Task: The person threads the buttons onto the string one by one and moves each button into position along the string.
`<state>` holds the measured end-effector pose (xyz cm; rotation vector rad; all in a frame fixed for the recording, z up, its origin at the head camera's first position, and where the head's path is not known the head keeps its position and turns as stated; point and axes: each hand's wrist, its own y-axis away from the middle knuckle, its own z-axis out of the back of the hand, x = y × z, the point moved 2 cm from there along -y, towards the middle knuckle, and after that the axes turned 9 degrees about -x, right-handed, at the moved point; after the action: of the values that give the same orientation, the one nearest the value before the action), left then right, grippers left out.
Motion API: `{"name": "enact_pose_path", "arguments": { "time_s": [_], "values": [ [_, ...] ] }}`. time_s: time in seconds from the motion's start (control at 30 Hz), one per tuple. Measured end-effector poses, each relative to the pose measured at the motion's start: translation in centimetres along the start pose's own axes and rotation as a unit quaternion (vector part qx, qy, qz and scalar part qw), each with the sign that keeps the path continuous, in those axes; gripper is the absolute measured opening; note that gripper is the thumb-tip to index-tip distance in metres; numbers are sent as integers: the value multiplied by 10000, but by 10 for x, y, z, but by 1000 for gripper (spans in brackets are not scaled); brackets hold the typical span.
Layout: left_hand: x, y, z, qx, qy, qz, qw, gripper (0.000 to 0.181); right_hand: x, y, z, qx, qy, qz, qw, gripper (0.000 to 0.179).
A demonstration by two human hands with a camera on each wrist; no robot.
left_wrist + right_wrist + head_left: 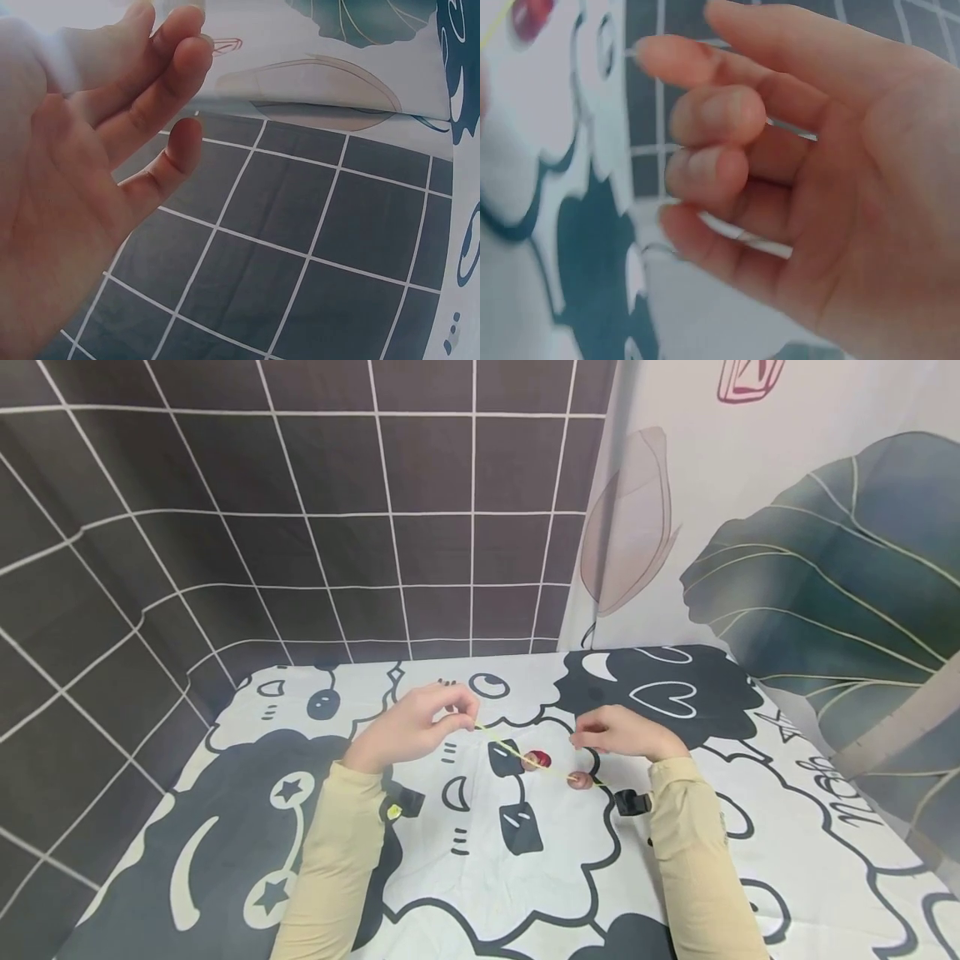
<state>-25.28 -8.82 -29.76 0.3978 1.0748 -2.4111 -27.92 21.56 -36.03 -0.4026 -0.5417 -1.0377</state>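
Note:
In the head view my left hand (pixel 420 720) pinches one end of a thin yellow string (pixel 504 744) between thumb and fingertips. The string slants down to the right and carries a red and brown bead (pixel 538 760) and, farther along, a brownish round bead (pixel 580 780). My right hand (pixel 618 732) hovers just right of the beads, its fingers loosely bent with nothing between them. The right wrist view shows the same hand (pixel 780 150) with thumb and index apart, and part of the red bead (pixel 531 16) blurred at the corner. The left wrist view leaves the string hidden.
A white cloth with black cartoon drawings (pixel 480 885) covers the table. A dark grid-patterned curtain (pixel 337 527) hangs behind and to the left, and a leaf-print curtain (pixel 825 568) at the right. Small black wrist cameras (pixel 632 802) sit under both wrists.

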Motion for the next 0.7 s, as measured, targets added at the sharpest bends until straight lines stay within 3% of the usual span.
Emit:
{"name": "enact_pose_path", "arguments": {
  "time_s": [0.2,0.37,0.57,0.7],
  "values": [
    [0,-2,-3,-142,-154,-172,9996,11,46,-1,2,-805,-240,709,9939,9],
    [1,-3,-8,-251,-368,-177,9989,11,77,-4,-6,-1110,-763,970,9861,7],
    [1,-4,-13,-389,-516,-234,9976,10,91,-10,-16,-1015,-1217,1024,9820,15],
    [1,-5,-15,-478,-631,-344,9963,10,94,-11,-19,-799,-1880,1084,9729,25]
  ]
}}
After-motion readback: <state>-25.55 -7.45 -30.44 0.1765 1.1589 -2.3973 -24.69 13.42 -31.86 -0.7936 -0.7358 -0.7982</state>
